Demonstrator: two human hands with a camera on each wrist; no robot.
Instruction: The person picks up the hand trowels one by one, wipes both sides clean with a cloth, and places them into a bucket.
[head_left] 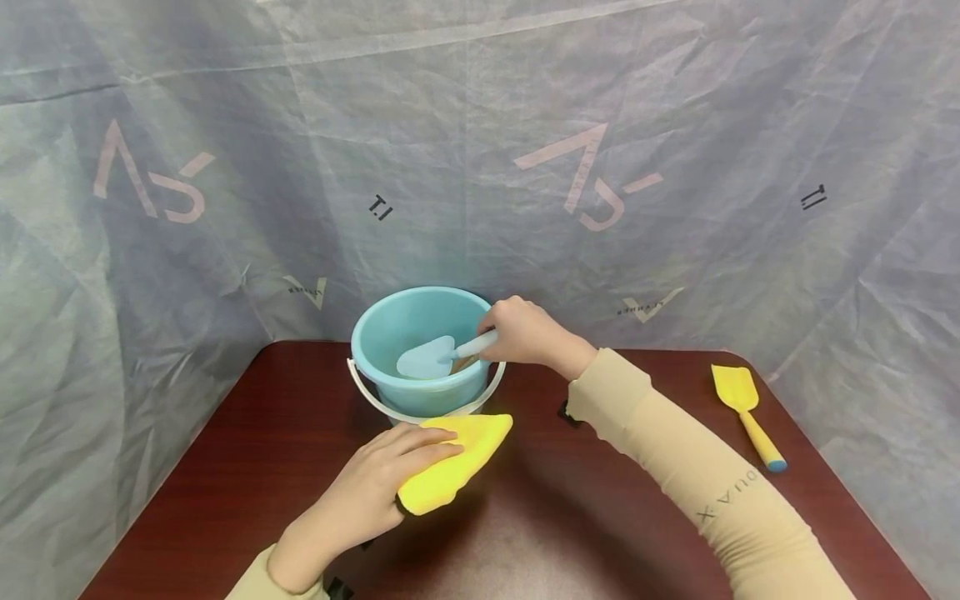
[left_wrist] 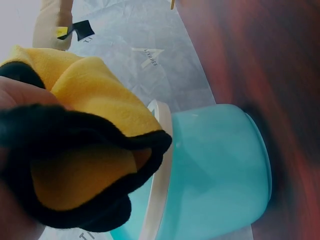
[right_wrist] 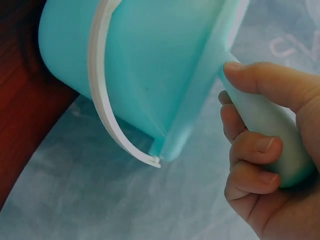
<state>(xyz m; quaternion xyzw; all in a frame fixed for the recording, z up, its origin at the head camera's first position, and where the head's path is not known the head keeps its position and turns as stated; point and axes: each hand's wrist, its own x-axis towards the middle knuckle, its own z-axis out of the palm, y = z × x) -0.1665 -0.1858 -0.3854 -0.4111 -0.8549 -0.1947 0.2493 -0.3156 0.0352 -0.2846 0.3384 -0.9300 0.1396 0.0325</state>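
Observation:
My right hand [head_left: 525,332] grips the handle [right_wrist: 272,127] of a pale blue toy shovel [head_left: 427,358]. The shovel's blade is over the mouth of a light blue bucket [head_left: 420,300], inside its rim in the head view. In front of the bucket, my left hand [head_left: 382,471] holds a folded yellow cloth [head_left: 468,450], its fingers over the top and the thumb hidden. Dark edging [left_wrist: 150,140] borders the cloth in the left wrist view. The bucket stands upright with its white handle [right_wrist: 102,95] hanging down at the front.
A yellow toy shovel [head_left: 750,412] with a blue handle end lies near the right edge of the dark red-brown table [head_left: 262,442]. Grey printed sheeting [head_left: 465,167] hangs behind the table and along both sides.

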